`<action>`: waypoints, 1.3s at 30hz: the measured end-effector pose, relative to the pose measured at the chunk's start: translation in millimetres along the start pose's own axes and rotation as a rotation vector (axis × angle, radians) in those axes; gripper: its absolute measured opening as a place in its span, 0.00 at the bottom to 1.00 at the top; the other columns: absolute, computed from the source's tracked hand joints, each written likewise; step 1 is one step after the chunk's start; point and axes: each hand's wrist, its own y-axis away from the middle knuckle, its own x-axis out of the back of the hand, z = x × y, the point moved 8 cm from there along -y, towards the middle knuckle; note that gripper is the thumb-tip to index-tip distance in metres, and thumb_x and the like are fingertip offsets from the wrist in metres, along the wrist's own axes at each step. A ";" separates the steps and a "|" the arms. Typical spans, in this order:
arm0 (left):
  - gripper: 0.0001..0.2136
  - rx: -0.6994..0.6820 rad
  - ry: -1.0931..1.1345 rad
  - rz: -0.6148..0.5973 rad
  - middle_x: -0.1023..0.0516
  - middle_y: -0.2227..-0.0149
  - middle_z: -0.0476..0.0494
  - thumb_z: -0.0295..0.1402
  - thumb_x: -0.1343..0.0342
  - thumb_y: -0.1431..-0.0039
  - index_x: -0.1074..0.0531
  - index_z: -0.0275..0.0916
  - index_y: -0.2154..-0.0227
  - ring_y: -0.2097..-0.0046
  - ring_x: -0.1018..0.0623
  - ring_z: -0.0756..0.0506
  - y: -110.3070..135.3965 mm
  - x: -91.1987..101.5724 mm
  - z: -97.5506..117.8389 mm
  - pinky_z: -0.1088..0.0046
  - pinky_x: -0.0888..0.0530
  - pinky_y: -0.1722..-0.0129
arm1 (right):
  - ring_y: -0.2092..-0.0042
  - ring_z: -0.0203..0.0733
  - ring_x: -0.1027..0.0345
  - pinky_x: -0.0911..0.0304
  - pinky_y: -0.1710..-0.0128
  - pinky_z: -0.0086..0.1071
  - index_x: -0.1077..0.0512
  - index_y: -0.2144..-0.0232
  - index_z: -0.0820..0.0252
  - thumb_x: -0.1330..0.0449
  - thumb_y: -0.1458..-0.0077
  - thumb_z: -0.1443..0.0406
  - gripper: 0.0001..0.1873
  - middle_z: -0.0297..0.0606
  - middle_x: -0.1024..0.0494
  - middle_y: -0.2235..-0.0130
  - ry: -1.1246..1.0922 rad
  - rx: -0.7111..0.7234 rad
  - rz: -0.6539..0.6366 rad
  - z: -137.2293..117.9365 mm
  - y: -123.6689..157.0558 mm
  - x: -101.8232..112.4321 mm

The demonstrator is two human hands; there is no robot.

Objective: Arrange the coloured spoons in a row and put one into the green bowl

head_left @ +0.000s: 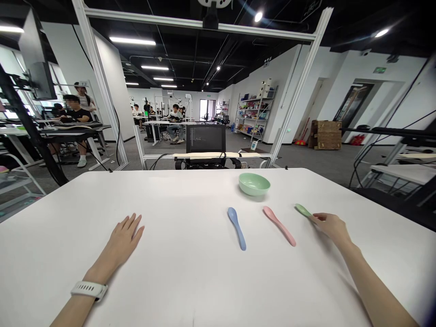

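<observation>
hands apart, left hand point(122, 240) flat on table point(190, 195), right hand point(331, 228) pinching green spoon point(302, 209), mint bowl point(254, 184) beyond

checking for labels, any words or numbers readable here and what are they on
No word, brand or number can be read.
Green sign above the far doorway: too small to read.
Items on the shelves: too small to read.
White wristband: no text shows.
Green spoon: no text shows.
</observation>
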 end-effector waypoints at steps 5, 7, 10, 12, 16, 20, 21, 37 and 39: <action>0.36 0.013 -0.020 -0.061 0.36 0.24 0.32 0.50 0.63 0.29 0.34 0.33 0.28 0.23 0.37 0.31 -0.8 1.9 2.6 0.45 0.39 0.25 | 0.51 0.64 0.22 0.32 0.57 0.43 0.23 0.63 0.59 0.43 0.46 0.53 0.18 0.58 0.15 0.51 0.021 -0.036 -0.002 4.4 -5.8 -2.4; 0.36 0.015 -0.026 -0.075 0.36 0.23 0.32 0.50 0.63 0.29 0.35 0.33 0.28 0.22 0.38 0.31 -1.0 3.2 3.7 0.46 0.39 0.24 | 0.52 0.64 0.22 0.32 0.56 0.45 0.22 0.63 0.58 0.43 0.48 0.53 0.18 0.57 0.15 0.51 0.041 -0.070 0.008 6.6 -8.3 -2.2; 0.37 0.019 -0.035 -0.092 0.38 0.23 0.31 0.50 0.64 0.29 0.36 0.31 0.27 0.22 0.39 0.31 -1.3 2.5 3.7 0.48 0.40 0.24 | 0.52 0.66 0.22 0.32 0.54 0.48 0.22 0.65 0.55 0.44 0.48 0.52 0.18 0.55 0.14 0.52 0.076 -0.078 0.031 6.8 -11.2 -1.1; 0.36 0.016 -0.040 -0.083 0.37 0.23 0.31 0.49 0.63 0.29 0.36 0.31 0.27 0.22 0.38 0.31 -1.6 1.5 2.8 0.48 0.39 0.24 | 0.53 0.66 0.21 0.32 0.54 0.49 0.22 0.66 0.54 0.44 0.48 0.52 0.17 0.55 0.14 0.53 0.080 -0.074 0.042 7.5 -12.9 -0.9; 0.34 -0.001 -0.047 -0.036 0.34 0.24 0.33 0.49 0.61 0.29 0.33 0.34 0.28 0.23 0.36 0.32 -2.4 0.1 0.7 0.47 0.37 0.25 | 0.54 0.66 0.21 0.33 0.56 0.49 0.23 0.69 0.52 0.43 0.49 0.53 0.14 0.54 0.13 0.55 0.070 -0.073 0.061 11.8 -16.3 -0.8; 0.35 -0.007 -0.050 -0.039 0.35 0.24 0.32 0.49 0.62 0.29 0.33 0.33 0.28 0.23 0.36 0.31 -3.0 -3.0 -1.1 0.46 0.37 0.25 | 0.55 0.66 0.21 0.31 0.53 0.52 0.21 0.66 0.54 0.45 0.46 0.54 0.16 0.56 0.14 0.57 0.085 -0.016 0.129 6.1 -15.9 1.8; 0.35 -0.009 -0.047 -0.037 0.35 0.25 0.32 0.49 0.61 0.29 0.33 0.33 0.28 0.23 0.36 0.31 -3.0 -3.3 -1.1 0.46 0.37 0.25 | 0.54 0.65 0.21 0.30 0.51 0.53 0.20 0.63 0.56 0.46 0.45 0.54 0.19 0.56 0.14 0.56 0.072 0.046 0.164 -1.6 -13.8 2.6; 0.35 -0.020 0.029 -0.025 0.31 0.26 0.35 0.53 0.59 0.31 0.29 0.37 0.31 0.24 0.33 0.33 -3.3 7.9 -3.4 0.46 0.34 0.26 | 0.26 0.56 0.38 0.42 0.25 0.52 0.21 0.39 0.57 0.54 0.32 0.53 0.31 0.45 0.27 0.30 -0.024 0.592 -0.210 -76.9 33.9 -81.3; 0.35 -0.016 0.021 -0.024 0.31 0.26 0.34 0.53 0.59 0.31 0.29 0.36 0.31 0.24 0.33 0.33 -3.9 6.7 -3.4 0.47 0.35 0.26 | 0.26 0.56 0.39 0.43 0.25 0.52 0.21 0.39 0.58 0.54 0.31 0.53 0.31 0.45 0.28 0.29 -0.028 0.594 -0.203 -76.7 33.7 -80.9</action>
